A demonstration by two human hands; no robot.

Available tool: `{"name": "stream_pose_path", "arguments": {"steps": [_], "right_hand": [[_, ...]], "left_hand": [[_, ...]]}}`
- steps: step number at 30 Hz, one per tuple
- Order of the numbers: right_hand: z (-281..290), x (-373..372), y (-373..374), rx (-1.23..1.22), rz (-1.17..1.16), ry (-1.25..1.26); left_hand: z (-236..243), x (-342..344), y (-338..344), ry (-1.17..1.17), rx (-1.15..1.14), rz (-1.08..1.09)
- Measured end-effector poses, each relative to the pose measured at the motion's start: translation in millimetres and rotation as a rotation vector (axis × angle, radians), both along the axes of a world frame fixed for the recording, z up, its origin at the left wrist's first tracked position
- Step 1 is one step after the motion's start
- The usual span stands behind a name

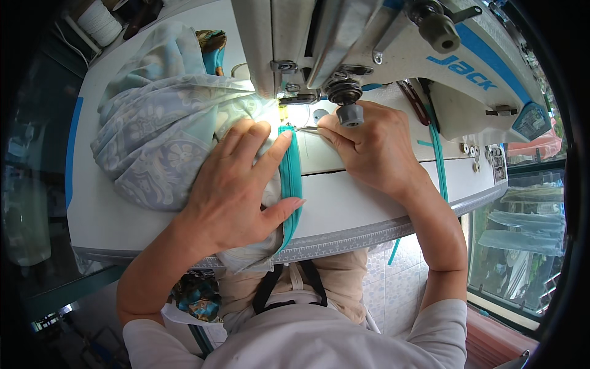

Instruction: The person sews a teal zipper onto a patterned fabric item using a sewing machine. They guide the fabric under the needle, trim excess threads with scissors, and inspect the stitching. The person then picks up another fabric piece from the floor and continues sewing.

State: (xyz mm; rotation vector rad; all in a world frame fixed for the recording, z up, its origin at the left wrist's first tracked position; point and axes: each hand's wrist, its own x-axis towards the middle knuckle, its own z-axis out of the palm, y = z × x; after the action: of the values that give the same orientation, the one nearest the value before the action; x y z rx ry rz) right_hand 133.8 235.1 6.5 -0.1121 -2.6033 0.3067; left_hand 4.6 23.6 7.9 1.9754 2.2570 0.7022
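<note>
My left hand (236, 184) lies with fingers extended on pale patterned fabric (138, 154), its index fingertip and thumb touching a teal zipper strip (290, 175). The strip runs from the lit needle area (284, 107) of the white sewing machine (485, 55) down toward the table's front edge. My right hand (365, 141) pinches a thin metal pointed tool (307, 128), its tip at the zipper's upper end, just in front of the needle area. The exact kind of tool is unclear.
The table's ruled front edge (344, 226) curves across my lap. Teal tape (440, 166) hangs over it at the right, near scissors (410, 98) and small bobbins (473, 150). A thread cone (97, 24) stands at the back left. Windows (516, 240) are at the right.
</note>
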Motion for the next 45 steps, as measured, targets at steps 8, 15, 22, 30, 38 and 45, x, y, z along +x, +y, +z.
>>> {"name": "stream_pose_path", "arguments": {"steps": [8, 15, 22, 30, 38, 45], "right_hand": [[1.9, 1.0, 0.5, 0.035, -0.004, -0.026], [1.3, 2.2, -0.2, 0.021, -0.011, -0.027], [-1.1, 5.3, 3.9, -0.01, -0.017, -0.001], [-5.0, 2.3, 4.3, -0.023, -0.001, 0.041], [0.6, 1.4, 3.0, -0.03, -0.011, 0.001], [2.3, 3.5, 4.0, -0.052, -0.018, -0.004]], "left_hand": [[-0.4, 0.3, -0.2, 0.038, -0.009, 0.003], [3.2, 0.2, 1.6, 0.071, -0.038, 0.011], [1.4, 1.0, 2.5, 0.078, -0.029, 0.019], [0.2, 2.0, 2.7, 0.13, -0.023, 0.011], [-0.9, -0.5, 1.7, 0.125, -0.037, 0.001], [-1.4, -1.8, 1.5, 0.138, -0.033, 0.001]]}}
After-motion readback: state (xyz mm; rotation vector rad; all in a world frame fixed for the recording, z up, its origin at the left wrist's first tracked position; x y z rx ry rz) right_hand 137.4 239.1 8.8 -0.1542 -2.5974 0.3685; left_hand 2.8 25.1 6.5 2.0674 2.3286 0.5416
